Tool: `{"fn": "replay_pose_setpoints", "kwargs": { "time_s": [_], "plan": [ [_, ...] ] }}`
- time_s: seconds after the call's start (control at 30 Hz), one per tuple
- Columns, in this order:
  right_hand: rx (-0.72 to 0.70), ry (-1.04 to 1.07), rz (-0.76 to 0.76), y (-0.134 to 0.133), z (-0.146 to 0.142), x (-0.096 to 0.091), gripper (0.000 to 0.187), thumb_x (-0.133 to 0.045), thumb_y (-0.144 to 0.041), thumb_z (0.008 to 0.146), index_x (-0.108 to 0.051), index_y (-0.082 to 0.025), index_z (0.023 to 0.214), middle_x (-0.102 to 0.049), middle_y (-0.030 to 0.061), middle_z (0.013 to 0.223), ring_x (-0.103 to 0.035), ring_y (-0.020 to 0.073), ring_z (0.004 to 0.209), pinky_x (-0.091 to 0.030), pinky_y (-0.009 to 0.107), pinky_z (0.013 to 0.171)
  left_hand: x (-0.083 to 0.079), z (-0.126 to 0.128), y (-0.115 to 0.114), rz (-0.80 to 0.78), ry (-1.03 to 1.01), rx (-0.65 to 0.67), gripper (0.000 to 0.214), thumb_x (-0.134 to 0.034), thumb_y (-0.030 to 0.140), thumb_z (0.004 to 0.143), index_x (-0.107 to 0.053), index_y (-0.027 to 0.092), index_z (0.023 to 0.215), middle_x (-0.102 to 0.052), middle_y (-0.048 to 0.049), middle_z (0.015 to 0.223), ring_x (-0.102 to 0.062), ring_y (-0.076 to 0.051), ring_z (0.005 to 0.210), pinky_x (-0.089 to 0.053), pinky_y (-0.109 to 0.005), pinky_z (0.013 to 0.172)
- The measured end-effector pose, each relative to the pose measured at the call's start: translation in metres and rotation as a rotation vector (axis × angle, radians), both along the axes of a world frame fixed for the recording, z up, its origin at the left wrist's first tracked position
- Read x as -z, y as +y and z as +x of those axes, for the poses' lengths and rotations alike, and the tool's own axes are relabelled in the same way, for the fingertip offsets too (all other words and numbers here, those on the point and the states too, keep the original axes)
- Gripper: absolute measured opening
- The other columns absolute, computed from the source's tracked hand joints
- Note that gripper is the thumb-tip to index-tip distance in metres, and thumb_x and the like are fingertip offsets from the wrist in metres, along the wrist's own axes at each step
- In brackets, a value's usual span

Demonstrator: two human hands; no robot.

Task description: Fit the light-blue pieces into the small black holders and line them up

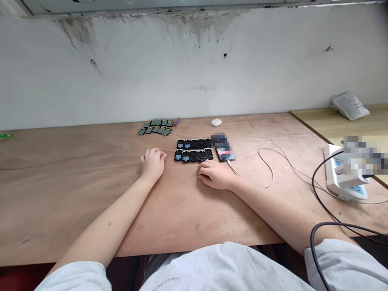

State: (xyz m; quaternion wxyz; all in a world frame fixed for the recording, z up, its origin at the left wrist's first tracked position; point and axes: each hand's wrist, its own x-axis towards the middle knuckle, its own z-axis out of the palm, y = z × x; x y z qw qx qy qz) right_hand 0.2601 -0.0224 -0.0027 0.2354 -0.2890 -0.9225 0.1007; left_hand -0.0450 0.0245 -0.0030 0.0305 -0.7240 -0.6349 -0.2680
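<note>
My left hand [153, 165] rests on the wooden table with its fingers curled in, and nothing shows in it. To its right lie two rows of black plastic housings [194, 156], several of them with a light blue piece at the left end. Just below the front row, my right hand [214, 174] lies on the tabletop, fingers bent into a loose fist with nothing visible inside. Beyond my left hand, two rows of small green screen-like modules [158, 123] sit near the wall. A small screwdriver [176, 121] lies beside them.
A phone [223, 147] touches the right end of the housings, with a white cable [273, 161] plugged in. A white earbud case [216, 122] sits near the wall. At right are a power strip [348, 190], black cables [315, 194] and a grey-white packet [350, 106].
</note>
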Motion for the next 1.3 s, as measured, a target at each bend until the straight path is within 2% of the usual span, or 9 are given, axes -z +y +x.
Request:
{"fn": "replay_pose_setpoints", "kwargs": {
  "time_s": [0.1, 0.23, 0.43, 0.53, 0.7, 1.03, 1.3],
  "plan": [
    [-0.004, 0.000, 0.000, 0.000, 0.000, 0.001, 0.012, -0.059, -0.017, 0.097, -0.069, -0.020, 0.092, -0.070, 0.0099, 0.109, -0.062, 0.0229, 0.099, -0.050, 0.038, 0.090, -0.003, 0.000, -0.001, 0.090, -0.053, 0.116, 0.019, -0.053, 0.030, 0.099, -0.067, 0.021, 0.090, -0.070, -0.0113, 0.110, -0.059, -0.031, 0.113, -0.045, -0.048, 0.097],
    [-0.001, 0.000, -0.004, 0.000, 0.000, 0.000, 0.011, -0.060, -0.016, 0.097, -0.069, -0.020, 0.093, -0.070, 0.0099, 0.108, -0.062, 0.0231, 0.100, -0.050, 0.038, 0.090, -0.004, 0.003, -0.006, 0.092, -0.174, 0.284, 0.022, -0.048, 0.033, 0.103, -0.065, 0.021, 0.097, -0.068, -0.0070, 0.095, -0.063, -0.022, 0.089, -0.051, -0.036, 0.083],
    [-0.003, 0.001, -0.012, -0.001, -0.001, -0.003, 0.010, -0.060, -0.016, 0.096, -0.069, -0.019, 0.093, -0.071, 0.0101, 0.109, -0.062, 0.0233, 0.101, -0.050, 0.037, 0.090, -0.002, 0.005, -0.009, 0.114, -0.194, 0.433, 0.023, -0.049, 0.036, 0.105, -0.066, 0.022, 0.108, -0.069, -0.0071, 0.104, -0.067, -0.020, 0.097, -0.055, -0.034, 0.089],
    [0.000, 0.003, -0.008, -0.001, -0.001, -0.003, 0.011, -0.060, -0.016, 0.097, -0.069, -0.019, 0.094, -0.070, 0.0102, 0.108, -0.061, 0.0233, 0.101, -0.049, 0.037, 0.089, 0.000, 0.005, -0.008, 0.128, -0.225, 0.450, 0.023, -0.049, 0.031, 0.104, -0.067, 0.022, 0.114, -0.067, -0.0080, 0.111, -0.069, -0.020, 0.098, -0.058, -0.034, 0.090],
    [-0.002, -0.002, -0.003, 0.000, 0.000, -0.002, 0.010, -0.060, -0.016, 0.096, -0.069, -0.019, 0.092, -0.070, 0.0099, 0.107, -0.062, 0.0233, 0.100, -0.050, 0.037, 0.089, 0.000, 0.006, -0.009, 0.100, -0.285, 0.427, 0.024, -0.048, 0.025, 0.102, -0.066, 0.021, 0.117, -0.065, -0.0085, 0.114, -0.070, -0.017, 0.090, -0.061, -0.032, 0.080],
    [-0.001, 0.004, -0.008, 0.000, -0.001, -0.002, 0.010, -0.061, -0.016, 0.096, -0.070, -0.020, 0.093, -0.070, 0.0102, 0.107, -0.062, 0.0238, 0.100, -0.050, 0.038, 0.089, -0.003, 0.004, -0.009, 0.108, -0.187, 0.456, 0.019, -0.048, 0.028, 0.103, -0.066, 0.022, 0.107, -0.070, -0.0074, 0.106, -0.067, -0.021, 0.104, -0.055, -0.037, 0.094],
    [-0.002, 0.002, -0.007, 0.000, 0.000, -0.003, 0.010, -0.060, -0.016, 0.096, -0.069, -0.020, 0.094, -0.070, 0.0102, 0.107, -0.062, 0.0236, 0.100, -0.050, 0.038, 0.089, -0.003, 0.006, -0.008, 0.116, -0.173, 0.445, 0.017, -0.048, 0.026, 0.102, -0.064, 0.022, 0.102, -0.070, -0.0080, 0.104, -0.066, -0.022, 0.101, -0.055, -0.037, 0.092]
  ]
}}
